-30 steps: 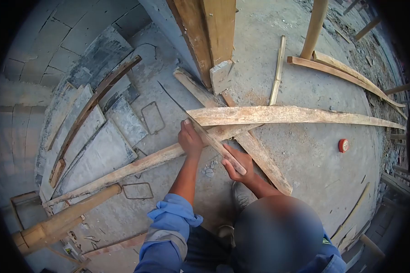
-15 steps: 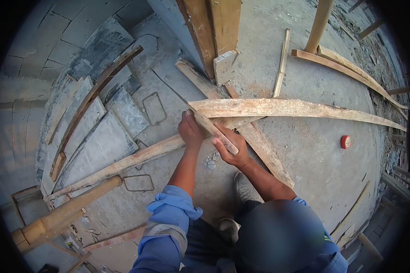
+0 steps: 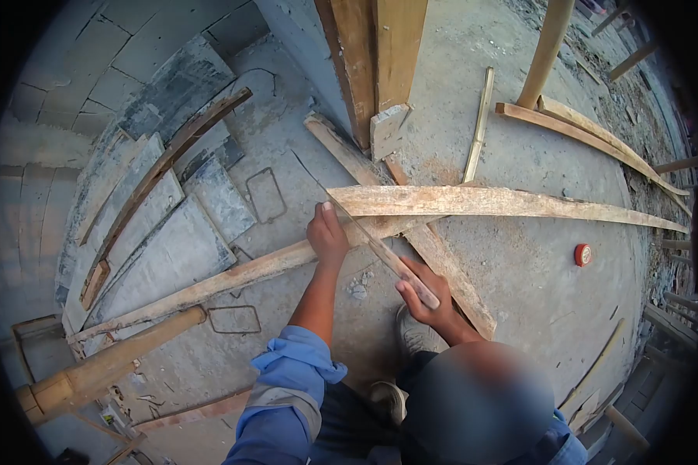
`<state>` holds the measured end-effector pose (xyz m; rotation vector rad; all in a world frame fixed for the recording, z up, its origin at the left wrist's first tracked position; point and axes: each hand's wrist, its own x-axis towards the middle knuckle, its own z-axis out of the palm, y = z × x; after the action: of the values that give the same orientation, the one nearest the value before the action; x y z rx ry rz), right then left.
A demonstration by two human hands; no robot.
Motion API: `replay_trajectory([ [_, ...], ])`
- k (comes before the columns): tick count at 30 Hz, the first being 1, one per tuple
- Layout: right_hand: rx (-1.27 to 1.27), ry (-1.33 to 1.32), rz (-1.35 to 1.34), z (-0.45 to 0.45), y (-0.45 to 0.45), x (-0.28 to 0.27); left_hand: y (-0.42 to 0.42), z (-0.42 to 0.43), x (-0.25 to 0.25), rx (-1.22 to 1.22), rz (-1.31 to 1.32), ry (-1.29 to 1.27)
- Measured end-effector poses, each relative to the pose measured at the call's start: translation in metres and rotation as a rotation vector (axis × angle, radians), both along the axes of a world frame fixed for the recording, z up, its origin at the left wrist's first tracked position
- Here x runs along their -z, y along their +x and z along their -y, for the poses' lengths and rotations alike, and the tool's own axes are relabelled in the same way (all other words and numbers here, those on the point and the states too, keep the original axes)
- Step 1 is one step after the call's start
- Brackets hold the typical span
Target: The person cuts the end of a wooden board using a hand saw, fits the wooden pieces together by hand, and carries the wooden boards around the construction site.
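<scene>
My right hand (image 3: 436, 301) is wrapped around the wooden handle of a handsaw (image 3: 377, 245). The narrow saw blade slants up and left across the near end of a long wooden plank (image 3: 457, 201). At that end, beside the blade, my left hand (image 3: 328, 232) has its fingers curled against the wood, thumb up close to the saw. Beneath it, a second long beam (image 3: 209, 288) runs diagonally under the plank. A shorter board (image 3: 454, 271) lies crosswise below them, partly hidden by my right hand and the plank.
A red round tape measure (image 3: 582, 254) lies on the concrete floor at right. A wooden post (image 3: 399, 54) stands ahead. Grey panels (image 3: 163, 252) and a curved-looking timber (image 3: 159, 165) lie at left, near a bamboo pole (image 3: 124, 358) and bent wire loops (image 3: 236, 319).
My right hand has drawn the saw down and to the right, away from my left hand. My left hand stays at the plank's end. The view has shifted slightly.
</scene>
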<state>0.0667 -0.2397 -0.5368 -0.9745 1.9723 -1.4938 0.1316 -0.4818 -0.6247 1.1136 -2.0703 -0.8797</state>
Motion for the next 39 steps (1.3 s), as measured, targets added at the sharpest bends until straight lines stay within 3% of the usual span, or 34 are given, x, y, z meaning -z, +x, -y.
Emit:
replay_trajectory([
  [1,-0.027,-0.007,-0.224,-0.048,0.005,0.007,-0.008,0.005,-0.002,-0.016,-0.031,-0.037],
  [2,-0.036,0.040,-0.246,-0.090,0.014,-0.002,-0.009,0.002,-0.001,-0.042,-0.047,-0.055],
  [5,0.028,0.071,-0.211,-0.095,0.019,-0.014,-0.001,-0.010,-0.002,-0.054,-0.024,-0.057],
  [10,0.002,0.008,-0.041,0.101,-0.012,-0.018,0.000,0.000,0.006,0.037,-0.115,-0.013],
  [18,-0.059,0.135,-0.160,-0.079,0.021,-0.056,-0.001,-0.007,0.001,-0.021,-0.034,-0.112],
  [22,-0.015,0.007,-0.093,0.066,-0.003,-0.006,-0.002,-0.005,-0.008,0.026,-0.068,-0.049],
  [25,-0.015,0.075,-0.025,0.076,-0.004,-0.019,0.004,-0.003,0.000,0.061,-0.098,-0.026],
  [29,-0.057,0.029,-0.263,-0.093,0.016,-0.026,-0.003,-0.005,-0.004,0.000,-0.111,-0.078],
  [32,-0.052,0.096,-0.157,-0.066,0.016,-0.031,0.006,-0.015,-0.001,-0.017,-0.026,-0.026],
  [34,-0.022,-0.036,-0.163,0.016,0.000,0.007,-0.002,-0.006,-0.006,0.004,-0.048,-0.043],
  [36,-0.010,-0.049,-0.076,0.082,-0.007,0.009,-0.002,0.004,-0.003,0.030,-0.067,-0.049],
  [39,0.008,-0.009,-0.154,0.020,0.002,-0.005,-0.003,0.001,-0.004,0.030,-0.036,-0.034],
])
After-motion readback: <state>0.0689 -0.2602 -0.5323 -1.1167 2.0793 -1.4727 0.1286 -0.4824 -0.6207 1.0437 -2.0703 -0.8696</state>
